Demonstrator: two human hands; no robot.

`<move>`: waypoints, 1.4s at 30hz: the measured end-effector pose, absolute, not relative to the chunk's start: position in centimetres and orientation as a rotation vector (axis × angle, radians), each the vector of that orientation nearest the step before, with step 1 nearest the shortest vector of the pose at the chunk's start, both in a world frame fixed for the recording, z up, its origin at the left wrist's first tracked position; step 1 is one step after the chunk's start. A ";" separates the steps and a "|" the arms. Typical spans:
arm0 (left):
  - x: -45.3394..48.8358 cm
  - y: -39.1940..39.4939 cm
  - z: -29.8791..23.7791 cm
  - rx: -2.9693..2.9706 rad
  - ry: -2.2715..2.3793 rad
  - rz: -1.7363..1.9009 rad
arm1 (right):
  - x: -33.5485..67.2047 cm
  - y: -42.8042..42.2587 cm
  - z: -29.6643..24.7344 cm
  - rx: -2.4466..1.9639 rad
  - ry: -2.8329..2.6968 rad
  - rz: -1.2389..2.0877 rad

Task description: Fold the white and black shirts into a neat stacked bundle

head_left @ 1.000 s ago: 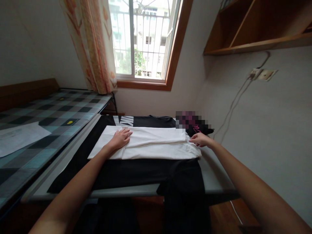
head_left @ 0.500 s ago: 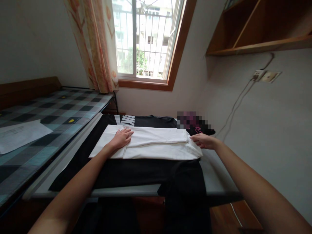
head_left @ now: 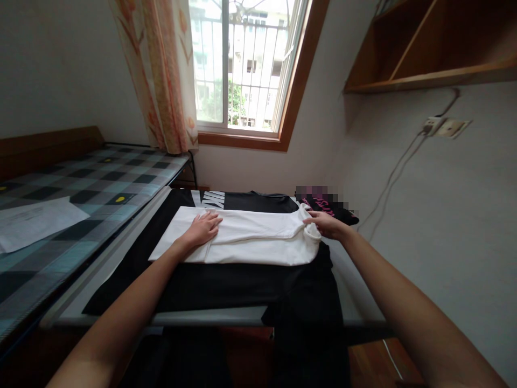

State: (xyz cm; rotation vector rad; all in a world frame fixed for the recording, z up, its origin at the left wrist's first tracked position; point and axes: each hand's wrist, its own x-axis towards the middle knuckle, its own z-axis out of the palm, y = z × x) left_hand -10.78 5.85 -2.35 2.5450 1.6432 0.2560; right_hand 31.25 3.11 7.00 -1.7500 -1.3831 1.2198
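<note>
A white garment (head_left: 250, 248), folded into a long strip, lies across a black garment (head_left: 226, 288) with white lettering at its far edge. My left hand (head_left: 203, 227) rests flat on the white garment's left half, fingers stretched out. At the right end, my right hand (head_left: 326, 223) pinches the white cloth, which is lifted and curls inward there. The black garment lies spread on a pale table (head_left: 81, 310), and part of it hangs over the front edge.
A dark cloth item with pink lettering (head_left: 329, 207), partly pixelated, lies at the table's far right. On the left stands a bed with a checked mattress (head_left: 121, 178) and a paper sheet (head_left: 40, 221). A cable (head_left: 390, 183) runs down the right wall.
My right hand has moved a little left and up, raising the right end of the white garment and curling it inward. The left hand stays in place.
</note>
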 end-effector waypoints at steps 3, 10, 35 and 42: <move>-10.8 5.8 -2.4 2.550 1.644 0.256 | 27.6 3.9 8.2 -1.632 -1.362 1.254; -10.6 5.6 -2.2 2.549 1.660 0.270 | 16.8 4.1 6.7 -1.331 -1.728 1.562; -2.8 -0.7 1.0 3.000 0.586 0.577 | 17.6 12.2 1.6 -1.896 -2.259 0.247; -2.8 -0.8 1.0 3.045 0.575 0.599 | 17.1 12.7 1.7 -1.887 -2.192 0.430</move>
